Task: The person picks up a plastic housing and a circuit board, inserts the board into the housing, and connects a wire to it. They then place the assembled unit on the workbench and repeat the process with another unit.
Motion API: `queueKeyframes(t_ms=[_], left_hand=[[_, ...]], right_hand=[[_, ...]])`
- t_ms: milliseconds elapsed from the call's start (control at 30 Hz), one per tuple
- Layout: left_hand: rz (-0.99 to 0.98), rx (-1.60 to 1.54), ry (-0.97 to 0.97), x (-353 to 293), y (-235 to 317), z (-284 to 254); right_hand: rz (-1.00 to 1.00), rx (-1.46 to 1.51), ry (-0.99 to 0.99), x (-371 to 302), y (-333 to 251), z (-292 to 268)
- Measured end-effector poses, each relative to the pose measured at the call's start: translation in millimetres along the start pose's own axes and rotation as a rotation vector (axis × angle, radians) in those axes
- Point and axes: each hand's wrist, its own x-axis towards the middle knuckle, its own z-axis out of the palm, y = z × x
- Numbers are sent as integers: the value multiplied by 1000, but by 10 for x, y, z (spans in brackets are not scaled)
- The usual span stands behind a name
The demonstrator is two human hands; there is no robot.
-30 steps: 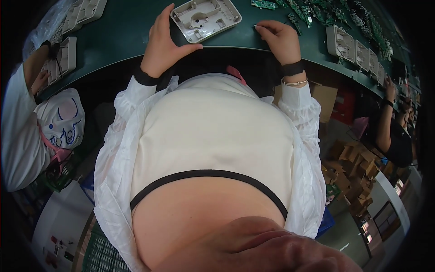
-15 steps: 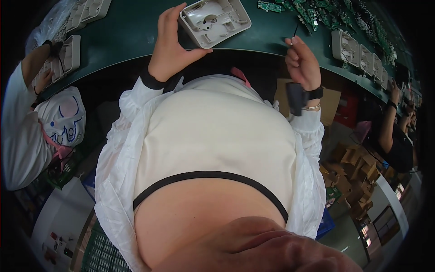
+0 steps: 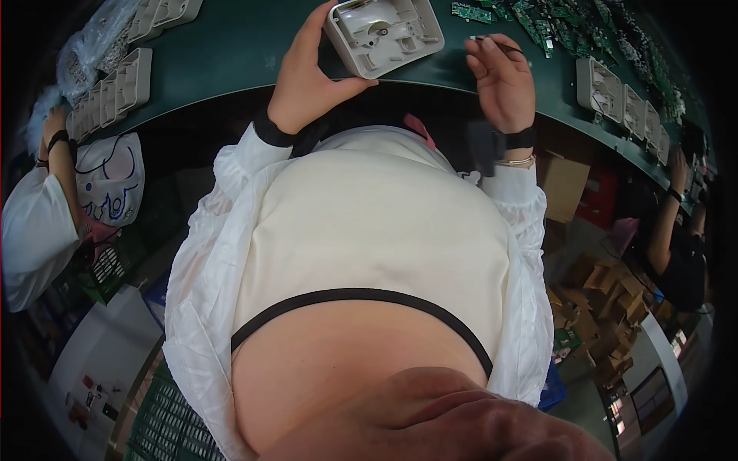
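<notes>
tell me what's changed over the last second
The right hand has turned over, now showing its palm and a thin dark piece it holds. A co-worker's hand has moved left, off the pale casings. The left hand still holds the white casing.

The upper edge of my frame cuts off the far side of the white casing (image 3: 427,51) and the tip of the left hand's (image 3: 311,84) index finger. The thin dark piece (image 3: 510,48) in the right hand (image 3: 503,88) is partly hidden by fingers, too small for me to identify. Below that wrist, a dark block (image 3: 484,147) is blurred. At upper right, the green circuit boards (image 3: 532,23) run out of view. Dark rim swallows part of the co-worker (image 3: 34,238) at my far left
</notes>
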Motion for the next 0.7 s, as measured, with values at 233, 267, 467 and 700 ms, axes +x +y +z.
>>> queueKeyframes(t_ms=[233,267,467,700], left_hand=[[771,-274,142,203,-564,256],[786,-283,141,214,-533,269],[780,-167,171,180,-482,232],[181,220,57,17,-103,138]], right_hand=[[-410,-865,-66,20,417,522],[-410,-866,-63,19,436,562],[-496,-1111,-81,17,471,670],[-572,-1265,-176,67,426,701]])
